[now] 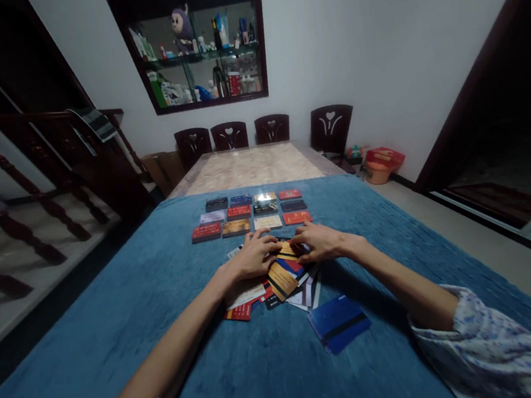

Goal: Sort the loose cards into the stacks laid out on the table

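A loose pile of bank-style cards lies on the blue cloth under both hands, with a gold card [282,279] on top at its near side. My left hand [254,255] rests over the pile's left part, fingers spread and lying on the cards. On the pile's right side, my right hand [317,242] has its fingers bent, with thumb and fingertips closed at the edge of a yellow card [287,250]. Red cards [239,312] stick out at the lower left of the pile. Apart from it, nearer me, is a small stack of blue cards [341,324].
Beyond the pile, neat card stacks stand in three rows, among them a red stack [206,233] and a gold stack [236,228]. The blue cloth [209,374] covers the near part of the table [261,164]. Dark chairs [331,127] stand by the far end.
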`<state>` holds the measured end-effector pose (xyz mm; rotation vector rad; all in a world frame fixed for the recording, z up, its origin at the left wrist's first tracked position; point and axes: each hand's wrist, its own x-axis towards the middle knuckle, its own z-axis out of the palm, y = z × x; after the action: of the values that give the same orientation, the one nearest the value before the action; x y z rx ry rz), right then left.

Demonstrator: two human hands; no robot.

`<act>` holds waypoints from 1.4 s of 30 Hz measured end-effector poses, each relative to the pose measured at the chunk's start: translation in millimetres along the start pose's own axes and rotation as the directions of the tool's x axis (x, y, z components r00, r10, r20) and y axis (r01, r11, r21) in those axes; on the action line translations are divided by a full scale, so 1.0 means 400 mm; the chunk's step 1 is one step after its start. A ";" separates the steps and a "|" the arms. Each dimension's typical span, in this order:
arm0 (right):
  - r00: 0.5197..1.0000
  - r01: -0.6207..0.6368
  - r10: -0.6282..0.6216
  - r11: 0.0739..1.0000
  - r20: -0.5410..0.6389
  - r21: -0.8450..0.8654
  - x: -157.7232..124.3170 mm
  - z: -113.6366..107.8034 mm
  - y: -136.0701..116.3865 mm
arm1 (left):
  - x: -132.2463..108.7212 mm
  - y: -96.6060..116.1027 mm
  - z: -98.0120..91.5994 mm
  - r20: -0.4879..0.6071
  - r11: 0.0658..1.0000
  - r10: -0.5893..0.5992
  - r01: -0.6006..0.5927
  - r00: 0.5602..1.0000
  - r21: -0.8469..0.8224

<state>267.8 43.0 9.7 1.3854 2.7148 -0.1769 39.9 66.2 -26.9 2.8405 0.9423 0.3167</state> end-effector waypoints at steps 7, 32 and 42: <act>0.997 0.072 -0.072 0.997 -0.006 -0.004 0.003 0.001 0.015 | -0.004 -0.001 -0.018 0.027 1.000 0.017 -0.018 0.999 0.020; 0.969 0.151 -0.123 0.981 -0.213 0.119 -0.028 -0.032 0.049 | -0.004 0.001 -0.046 -0.194 0.985 0.134 -0.151 0.972 -0.078; 0.949 0.060 -0.019 0.991 -0.314 0.121 -0.002 0.007 0.058 | 0.001 -0.012 -0.013 -0.286 0.991 0.015 -0.052 0.958 -0.121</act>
<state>287.2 55.3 5.7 1.5096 3.0396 -0.1499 36.1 70.5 -22.6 2.7424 0.8844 0.7786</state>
